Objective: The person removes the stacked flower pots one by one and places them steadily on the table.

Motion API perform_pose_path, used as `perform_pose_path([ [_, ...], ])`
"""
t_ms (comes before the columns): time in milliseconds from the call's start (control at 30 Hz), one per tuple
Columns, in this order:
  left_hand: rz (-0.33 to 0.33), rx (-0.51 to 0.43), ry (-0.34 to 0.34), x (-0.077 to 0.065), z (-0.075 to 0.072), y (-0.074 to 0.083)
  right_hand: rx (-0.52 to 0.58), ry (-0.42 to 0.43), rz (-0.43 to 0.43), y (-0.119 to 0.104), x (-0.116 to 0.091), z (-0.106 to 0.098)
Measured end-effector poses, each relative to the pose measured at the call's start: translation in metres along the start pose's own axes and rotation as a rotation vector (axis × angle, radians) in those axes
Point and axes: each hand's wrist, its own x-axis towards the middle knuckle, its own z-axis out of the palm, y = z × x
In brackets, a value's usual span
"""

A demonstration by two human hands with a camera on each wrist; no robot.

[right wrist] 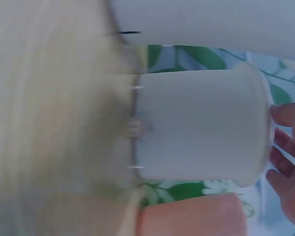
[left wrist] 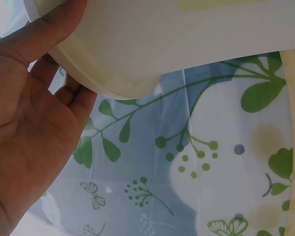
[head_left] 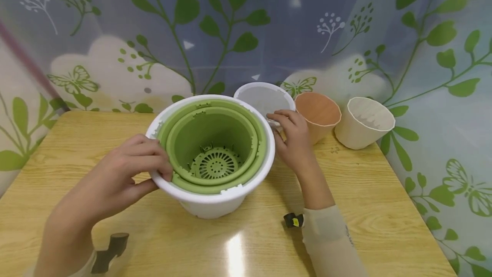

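Observation:
A large white pot (head_left: 213,208) stands on the table with a wide green pot (head_left: 262,157) nested inside it. Within that sits a smaller green pot (head_left: 215,119) with a slotted, perforated bottom. My left hand (head_left: 127,166) grips the white rim at its left side, fingers over the edge and thumb underneath; the left wrist view also has this hand on the rim. Behind to the right is a smaller white pot (right wrist: 201,125). The fingers of my right hand (head_left: 294,140) are curled at its near rim, pinching the edge. Part of this pot is hidden behind the big one.
An orange-brown pot (head_left: 317,108) and a cream pot (head_left: 365,116) stand in a row at the back right. The wooden table (head_left: 365,208) meets walls covered with a leaf-patterned sheet (head_left: 215,46). Dark wrist mounts (head_left: 293,220) show by my sleeves.

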Motion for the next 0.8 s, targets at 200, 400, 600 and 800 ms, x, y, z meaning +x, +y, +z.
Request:
perform_pose_path([
  [200, -0.011, -0.004, 0.001, -0.001, -0.001, 0.0, 0.159, 0.187, -0.028, -0.028, 0.014, -0.021],
  [400, -0.001, -0.02, 0.002, 0.0, -0.001, 0.0, 0.298, 0.021, -0.269, -0.079, 0.024, -0.041],
  [600, 0.029, 0.001, 0.029, 0.0, 0.0, -0.001, 0.295, -0.306, -0.401, -0.111, 0.019, -0.048],
  [800, 0.053, 0.012, 0.042, 0.0, 0.002, -0.001, 0.199, -0.425, -0.422, -0.121, 0.015, -0.047],
])
